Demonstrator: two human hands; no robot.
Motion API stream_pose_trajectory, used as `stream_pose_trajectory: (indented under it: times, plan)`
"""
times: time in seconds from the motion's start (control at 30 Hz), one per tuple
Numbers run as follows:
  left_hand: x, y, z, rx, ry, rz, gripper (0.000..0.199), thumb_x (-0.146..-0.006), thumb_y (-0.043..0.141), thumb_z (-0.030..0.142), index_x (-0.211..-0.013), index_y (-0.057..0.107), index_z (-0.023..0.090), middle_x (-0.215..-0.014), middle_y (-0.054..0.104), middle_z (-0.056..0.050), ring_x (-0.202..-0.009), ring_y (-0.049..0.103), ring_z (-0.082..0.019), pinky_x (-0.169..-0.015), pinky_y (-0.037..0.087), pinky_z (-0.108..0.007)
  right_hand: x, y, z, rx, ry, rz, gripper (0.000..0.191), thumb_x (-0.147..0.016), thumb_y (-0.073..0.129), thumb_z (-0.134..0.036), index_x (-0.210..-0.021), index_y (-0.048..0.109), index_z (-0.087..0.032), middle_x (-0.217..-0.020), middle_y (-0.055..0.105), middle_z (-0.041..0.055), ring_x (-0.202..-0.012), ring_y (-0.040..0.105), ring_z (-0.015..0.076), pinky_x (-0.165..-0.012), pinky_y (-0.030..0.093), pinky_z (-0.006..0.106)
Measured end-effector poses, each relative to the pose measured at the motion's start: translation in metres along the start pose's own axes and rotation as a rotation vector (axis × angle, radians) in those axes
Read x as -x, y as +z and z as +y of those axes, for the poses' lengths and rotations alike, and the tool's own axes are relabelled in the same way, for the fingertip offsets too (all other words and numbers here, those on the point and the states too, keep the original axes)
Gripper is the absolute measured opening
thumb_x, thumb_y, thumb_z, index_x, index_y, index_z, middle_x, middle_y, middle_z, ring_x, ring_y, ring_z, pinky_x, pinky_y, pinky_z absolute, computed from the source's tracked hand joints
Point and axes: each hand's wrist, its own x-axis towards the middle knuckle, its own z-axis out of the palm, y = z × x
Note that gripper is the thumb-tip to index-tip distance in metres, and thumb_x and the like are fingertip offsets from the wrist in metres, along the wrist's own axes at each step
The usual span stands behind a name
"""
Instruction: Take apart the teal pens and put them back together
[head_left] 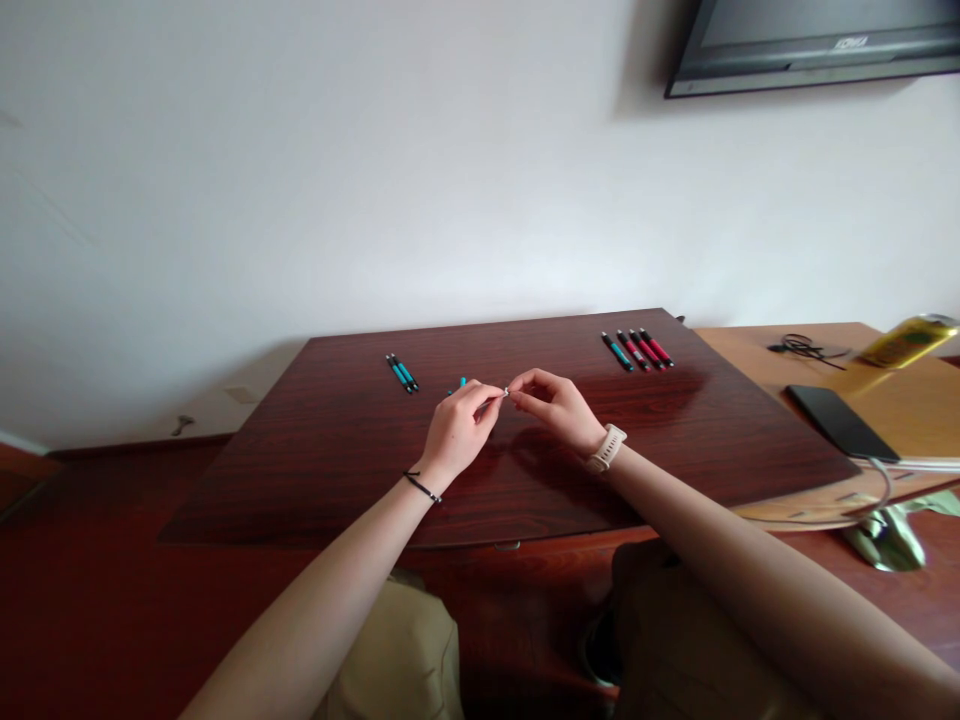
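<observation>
Over the middle of the dark red wooden table, my left hand [463,425] and my right hand [557,407] meet fingertip to fingertip. Both are pinched at a tiny whitish piece [506,392], too small to identify. Just behind my left fingers a small blue part [463,381] shows, partly hidden by the hand. Two blue-and-black pens [403,373] lie side by side at the left. To the right, one blue pen [617,352] lies beside several red-and-black pens [646,349] in a row.
The dark table [337,440] adjoins a lighter wooden one [750,345] on the right. That one bears a black phone [841,423], a black cable [806,348] and a yellow can [906,341]. A screen [825,50] hangs on the wall.
</observation>
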Motion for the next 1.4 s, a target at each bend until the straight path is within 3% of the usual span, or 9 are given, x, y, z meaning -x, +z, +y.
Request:
stream_pose_trajectory:
  times: [0.33, 0.47, 0.67, 0.83, 0.97, 1.2, 1.4]
  plan:
    - [0.003, 0.003, -0.002, 0.007, -0.026, -0.030, 0.009, -0.103, 0.063, 0.022, -0.107, 0.071, 0.023, -0.102, 0.078, -0.005, -0.091, 0.075, -0.020, -0.085, 0.058, -0.033, 0.000, -0.004, 0.000, 0.128, -0.040, -0.063, 0.028, -0.094, 0.076, -0.049, -0.101, 0.076, -0.022, -0.092, 0.076, 0.0031, -0.083, 0.067, 0.0194, -0.080, 0.053, 0.033]
    - [0.004, 0.002, -0.001, 0.071, -0.065, -0.062, 0.020, -0.102, 0.060, 0.019, -0.121, 0.065, 0.024, -0.103, 0.078, -0.004, -0.090, 0.076, -0.019, -0.084, 0.060, -0.032, 0.002, 0.000, -0.005, 0.129, -0.061, -0.095, 0.026, -0.096, 0.073, -0.047, -0.102, 0.077, -0.022, -0.099, 0.079, 0.0045, -0.091, 0.071, 0.0215, -0.088, 0.054, 0.035]
    - [0.005, 0.002, -0.002, 0.075, -0.068, -0.090, 0.024, -0.101, 0.057, 0.016, -0.123, 0.062, 0.025, -0.110, 0.079, -0.005, -0.095, 0.077, -0.020, -0.086, 0.061, -0.033, 0.004, 0.004, -0.004, 0.146, -0.060, -0.085, 0.027, -0.097, 0.073, -0.049, -0.103, 0.078, -0.023, -0.103, 0.080, 0.0052, -0.094, 0.073, 0.0228, -0.090, 0.055, 0.037]
    - [0.003, 0.002, -0.001, 0.061, -0.101, -0.030, 0.011, -0.106, 0.059, 0.029, -0.114, 0.066, 0.024, -0.107, 0.079, -0.005, -0.092, 0.076, -0.019, -0.080, 0.057, -0.030, -0.001, -0.001, -0.001, 0.026, -0.014, 0.030, 0.034, -0.091, 0.079, -0.055, -0.098, 0.077, -0.022, -0.091, 0.077, 0.0046, -0.083, 0.068, 0.0203, -0.079, 0.054, 0.034]
    - [0.002, -0.002, -0.001, 0.020, -0.136, 0.004, 0.018, -0.109, 0.054, 0.034, -0.110, 0.068, 0.023, -0.092, 0.077, -0.003, -0.076, 0.070, -0.017, -0.070, 0.051, -0.028, -0.003, -0.005, -0.002, -0.093, 0.036, 0.131, 0.038, -0.087, 0.082, -0.059, -0.096, 0.078, -0.022, -0.087, 0.073, 0.0041, -0.079, 0.064, 0.0180, -0.077, 0.054, 0.033]
    - [0.003, 0.001, -0.002, 0.019, -0.115, -0.072, 0.028, -0.112, 0.049, 0.035, -0.099, 0.071, 0.024, -0.088, 0.077, -0.001, -0.079, 0.070, -0.018, -0.078, 0.051, -0.029, -0.001, 0.002, -0.006, -0.392, 0.177, 0.180, 0.041, -0.078, 0.090, -0.058, -0.096, 0.077, -0.024, -0.090, 0.072, 0.0028, -0.082, 0.066, 0.0160, -0.081, 0.059, 0.031]
    - [0.002, 0.003, 0.002, 0.001, -0.084, -0.091, 0.032, -0.112, 0.047, 0.034, -0.093, 0.070, 0.023, -0.086, 0.076, -0.001, -0.076, 0.069, -0.017, -0.076, 0.049, -0.028, 0.000, 0.008, -0.010, -0.431, 0.218, 0.203, 0.046, -0.077, 0.090, -0.061, -0.102, 0.078, -0.025, -0.089, 0.072, 0.0017, -0.082, 0.069, 0.0155, -0.078, 0.059, 0.028]
